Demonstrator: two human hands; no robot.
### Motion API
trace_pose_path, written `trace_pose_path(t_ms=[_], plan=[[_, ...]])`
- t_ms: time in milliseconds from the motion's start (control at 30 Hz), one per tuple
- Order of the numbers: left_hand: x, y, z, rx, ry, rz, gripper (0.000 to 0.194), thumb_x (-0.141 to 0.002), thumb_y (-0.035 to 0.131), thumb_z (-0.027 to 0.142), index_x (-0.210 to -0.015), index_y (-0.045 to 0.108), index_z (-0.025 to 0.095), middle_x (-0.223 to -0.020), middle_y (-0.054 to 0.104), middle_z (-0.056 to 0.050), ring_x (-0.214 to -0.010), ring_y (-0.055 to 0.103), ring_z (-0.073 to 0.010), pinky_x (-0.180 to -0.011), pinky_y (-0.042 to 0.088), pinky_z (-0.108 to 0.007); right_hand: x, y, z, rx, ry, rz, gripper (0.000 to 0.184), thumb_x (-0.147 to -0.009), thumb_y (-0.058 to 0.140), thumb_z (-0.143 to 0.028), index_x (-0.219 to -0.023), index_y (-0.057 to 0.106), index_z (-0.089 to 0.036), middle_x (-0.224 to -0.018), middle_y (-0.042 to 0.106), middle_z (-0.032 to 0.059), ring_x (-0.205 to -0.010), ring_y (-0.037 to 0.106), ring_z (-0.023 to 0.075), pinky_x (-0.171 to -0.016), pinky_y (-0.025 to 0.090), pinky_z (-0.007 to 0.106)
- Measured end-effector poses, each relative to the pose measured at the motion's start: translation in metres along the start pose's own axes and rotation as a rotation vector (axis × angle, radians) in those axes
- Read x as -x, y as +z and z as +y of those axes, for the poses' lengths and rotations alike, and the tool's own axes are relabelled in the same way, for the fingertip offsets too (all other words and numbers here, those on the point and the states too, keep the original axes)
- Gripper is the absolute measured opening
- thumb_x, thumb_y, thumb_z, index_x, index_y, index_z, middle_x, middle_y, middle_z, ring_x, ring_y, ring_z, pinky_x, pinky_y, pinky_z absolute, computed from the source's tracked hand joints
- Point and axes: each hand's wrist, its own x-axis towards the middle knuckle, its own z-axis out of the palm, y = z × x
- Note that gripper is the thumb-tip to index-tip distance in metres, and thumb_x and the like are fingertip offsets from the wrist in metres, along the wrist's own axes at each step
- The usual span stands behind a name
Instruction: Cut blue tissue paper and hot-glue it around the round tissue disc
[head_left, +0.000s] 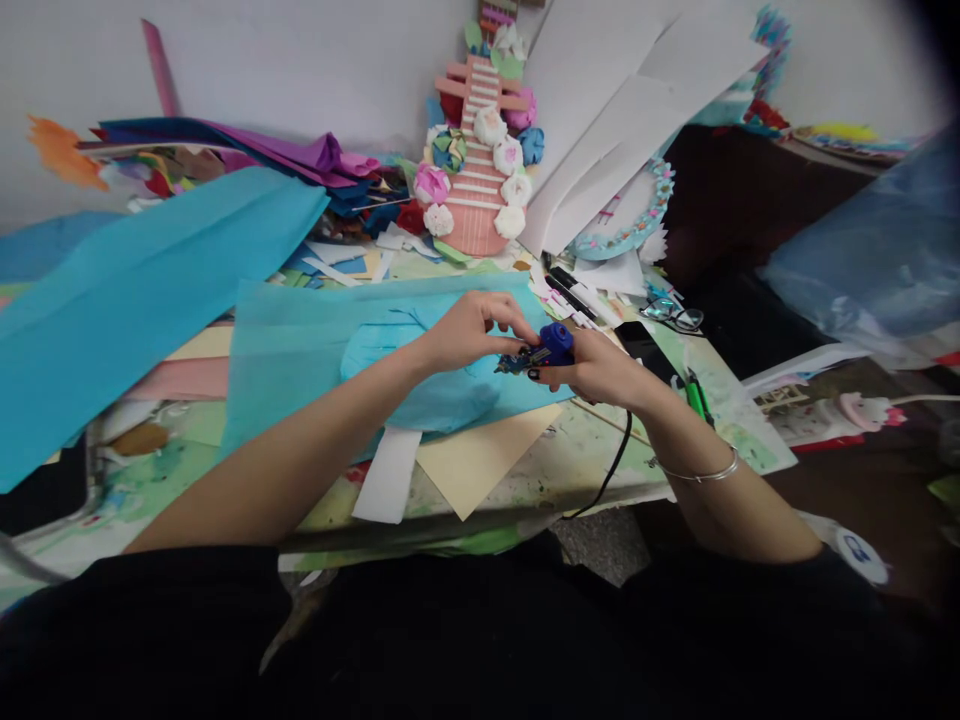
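Observation:
My right hand (604,368) is closed around a blue hot glue gun (555,345), whose nozzle end points left and whose black cord (619,460) hangs below. My left hand (480,325) is at that nozzle end, its thumb and fingers bent together in a pinch. Anything between those fingertips is too small to make out. Under both hands lies a light-blue paper shape (442,400), rounded and layered, on a larger light-blue sheet (285,350). A white strip (388,475) and a cream sheet (487,460) stick out toward the table's front edge.
A pink paper guitar (480,215) with paper flowers leans on the wall. Large blue paper (187,250) covers the left side. Black pens (570,288), a phone (649,350), glasses (671,315) and green pens (697,398) lie to the right. A round flowered piece (619,240) stands behind.

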Motion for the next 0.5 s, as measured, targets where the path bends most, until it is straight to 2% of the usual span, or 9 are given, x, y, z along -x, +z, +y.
trace_pose_path(t_ms=[167,233,367,500], plan=[[0.0006,-0.001,0.0037,-0.346,0.186,-0.038,0.007,-0.076,0.071,0.022,-0.08,0.076,0.023,-0.081,0.059,-0.005,-0.083,0.052,-0.0194,-0.086,0.038,-0.034,0.0032,0.0028,0.0,-0.004,0.014,-0.019,0.02,-0.075,0.063,-0.034,-0.068,0.061,-0.015,-0.056,0.058,0.0006,-0.049,0.048,0.0109,-0.049,0.033,0.026],[-0.0014,-0.0015,0.005,-0.445,0.185,-0.064,0.009,-0.081,0.067,0.025,-0.081,0.076,0.024,-0.078,0.056,-0.005,-0.083,0.049,-0.021,-0.088,0.036,-0.036,0.004,0.0035,-0.0015,0.028,-0.001,0.031,0.019,-0.074,0.063,-0.032,-0.067,0.059,-0.015,-0.058,0.059,0.0009,-0.052,0.05,0.0117,-0.052,0.033,0.026],[-0.0041,-0.0015,0.0047,-0.48,0.098,-0.075,0.017,-0.086,0.06,0.031,-0.091,0.076,0.029,-0.067,0.05,-0.004,-0.086,0.045,-0.0242,-0.09,0.031,-0.037,0.0034,0.0036,-0.0015,0.087,-0.025,0.151,0.017,-0.073,0.065,-0.031,-0.068,0.06,-0.015,-0.062,0.061,0.0014,-0.059,0.053,0.0138,-0.056,0.033,0.026],[-0.0025,0.0007,0.0032,-0.574,0.086,-0.07,0.02,-0.088,0.055,0.025,-0.093,0.074,0.028,-0.061,0.048,-0.004,-0.084,0.044,-0.0247,-0.085,0.027,-0.037,0.0009,0.0054,0.003,0.123,-0.039,0.178,0.012,-0.074,0.066,-0.027,-0.072,0.062,-0.015,-0.065,0.063,0.0015,-0.063,0.055,0.015,-0.06,0.034,0.027]])
